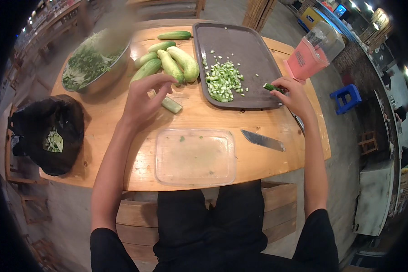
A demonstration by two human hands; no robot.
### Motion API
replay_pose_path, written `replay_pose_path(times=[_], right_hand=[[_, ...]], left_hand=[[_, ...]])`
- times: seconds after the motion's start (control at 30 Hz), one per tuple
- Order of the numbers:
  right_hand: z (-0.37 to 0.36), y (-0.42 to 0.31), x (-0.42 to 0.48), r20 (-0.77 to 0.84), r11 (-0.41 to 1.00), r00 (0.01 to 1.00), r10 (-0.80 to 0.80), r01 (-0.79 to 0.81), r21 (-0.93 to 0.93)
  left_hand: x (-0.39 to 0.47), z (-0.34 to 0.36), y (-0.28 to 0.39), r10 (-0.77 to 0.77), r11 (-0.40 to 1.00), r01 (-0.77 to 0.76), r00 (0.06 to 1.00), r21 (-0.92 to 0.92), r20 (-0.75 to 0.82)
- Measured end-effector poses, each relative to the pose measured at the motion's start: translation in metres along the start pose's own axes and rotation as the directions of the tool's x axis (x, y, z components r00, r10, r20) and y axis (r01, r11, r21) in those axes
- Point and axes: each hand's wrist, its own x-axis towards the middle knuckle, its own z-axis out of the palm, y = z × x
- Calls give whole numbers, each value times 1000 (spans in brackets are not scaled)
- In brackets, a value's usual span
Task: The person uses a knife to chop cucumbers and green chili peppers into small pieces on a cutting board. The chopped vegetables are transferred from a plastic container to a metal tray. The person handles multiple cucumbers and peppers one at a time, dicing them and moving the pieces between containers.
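Note:
At the front right of a dark tray (pixel 236 40), my right hand (pixel 292 93) grips a short dark-green piece of cucumber (pixel 268 87) between thumb and fingers. Diced cucumber (pixel 224 81) is heaped on the tray's left half. My left hand (pixel 144 98) is raised with its fingers curled but apart, and no object shows in it. Below that hand lies a pale cut length of cucumber (pixel 172 105) on the wooden table. Several whole cucumbers (pixel 187 64) are grouped just beyond. A knife blade (pixel 262 140) rests near the table's right side; its handle is not visible.
Nearest me is a clear plastic container or lid (pixel 195 158). Leafy greens fill a metal bowl (pixel 105 73) at the far left, and a black plastic bag (pixel 71 119) holds scraps. A pink holder (pixel 306 59) stands right of the tray. Another metal tool (pixel 298 123) lies partly under my right forearm.

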Motion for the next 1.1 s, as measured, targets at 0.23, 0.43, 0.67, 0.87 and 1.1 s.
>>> replay_pose_path(times=[0.23,0.43,0.67,0.87,1.1], right_hand=[[74,-141,-48,9,919,969,-245,230,320],[113,-188,-52,80,936,959,-271,244,253],[118,-197,-61,87,959,972,-220,199,201],[116,-193,-63,6,950,965,-263,258,177],[109,-196,-69,-73,946,953,-295,302,119]], left_hand=[[-3,10,8,5,998,-1,998,-62,60],[-8,12,12,11,1000,-11,994,-3,108],[-4,12,7,119,991,-111,987,-76,106],[-2,-4,30,-7,992,49,938,-113,346],[-57,-7,99,-141,984,164,956,-68,255]])
